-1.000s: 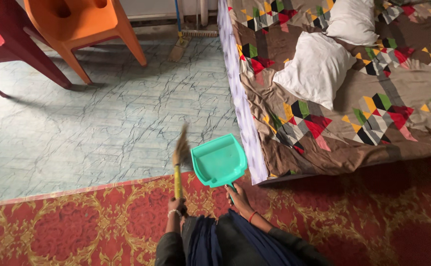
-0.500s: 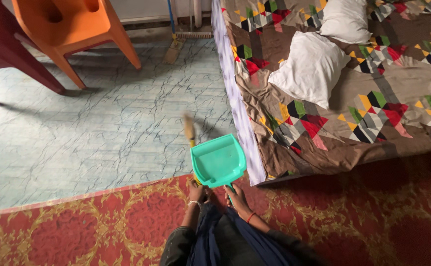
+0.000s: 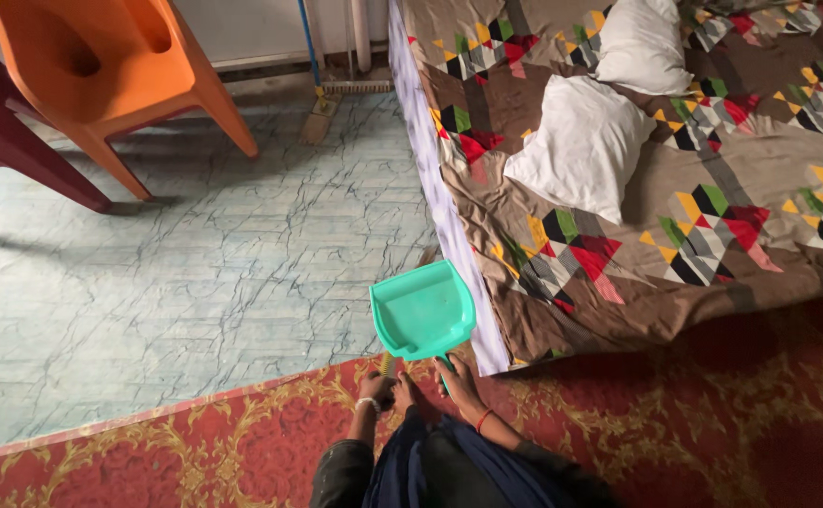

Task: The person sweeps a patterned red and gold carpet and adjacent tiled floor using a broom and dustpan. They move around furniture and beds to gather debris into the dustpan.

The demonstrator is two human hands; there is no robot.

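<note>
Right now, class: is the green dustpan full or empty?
Empty, as far as shows: the dustpan, held by the right hand, has a bare green tray with no visible dirt.

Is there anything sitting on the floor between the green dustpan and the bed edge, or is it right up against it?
Nothing visible lies between them. The green dustpan, held by the right hand, has its right side close against the bed edge. Whether they touch cannot be told. The left hand grips a broom handle, mostly hidden behind the pan.
</note>
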